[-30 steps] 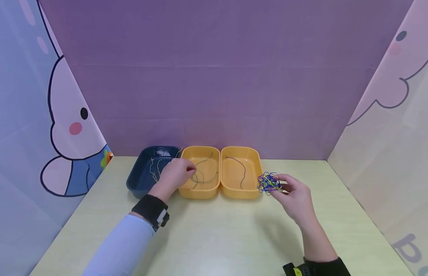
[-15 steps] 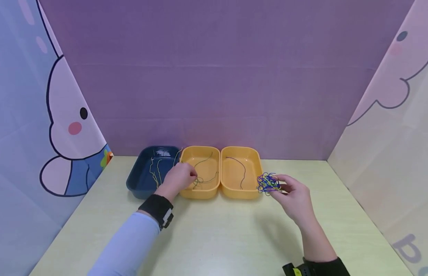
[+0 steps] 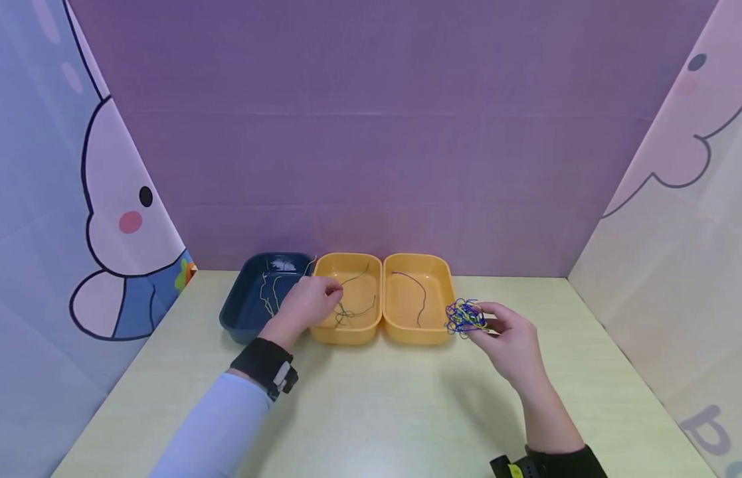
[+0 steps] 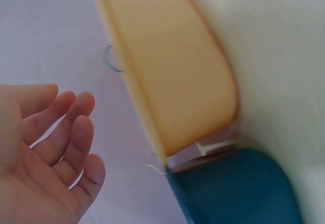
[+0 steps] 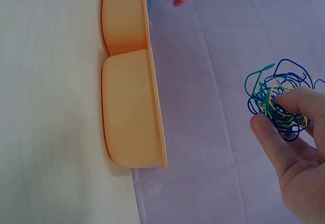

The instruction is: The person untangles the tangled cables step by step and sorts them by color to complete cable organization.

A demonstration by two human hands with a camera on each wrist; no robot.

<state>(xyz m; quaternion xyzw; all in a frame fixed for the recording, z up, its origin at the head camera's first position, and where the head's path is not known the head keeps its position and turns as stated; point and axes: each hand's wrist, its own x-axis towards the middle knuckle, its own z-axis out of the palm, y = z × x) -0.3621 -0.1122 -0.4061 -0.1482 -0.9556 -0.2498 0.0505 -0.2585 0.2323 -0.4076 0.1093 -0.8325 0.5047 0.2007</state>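
Note:
My left hand (image 3: 311,302) hovers over the near left part of the middle yellow tray (image 3: 349,338). In the left wrist view its fingers are loosely bent, thumb apart from them, nothing between. Below the fingertips lie thin green wires (image 3: 347,314) in that tray. My right hand (image 3: 514,338) pinches a tangle of blue, green and yellow wires (image 3: 464,316) between thumb and fingers, just right of the right yellow tray (image 3: 418,337). The right wrist view shows the tangle (image 5: 279,102) held above the tray rim.
A dark blue tray (image 3: 236,309) at the left holds several pale yellow wires (image 3: 266,295), one poking over its right rim. A single blue wire (image 3: 423,299) lies in the right yellow tray. The trays stand side by side before a purple backdrop (image 3: 382,133).
My left hand dipped right and down over the middle tray, then rose back up. The green wire by its fingertips now lies in the tray, apart from them. My right hand stays still.

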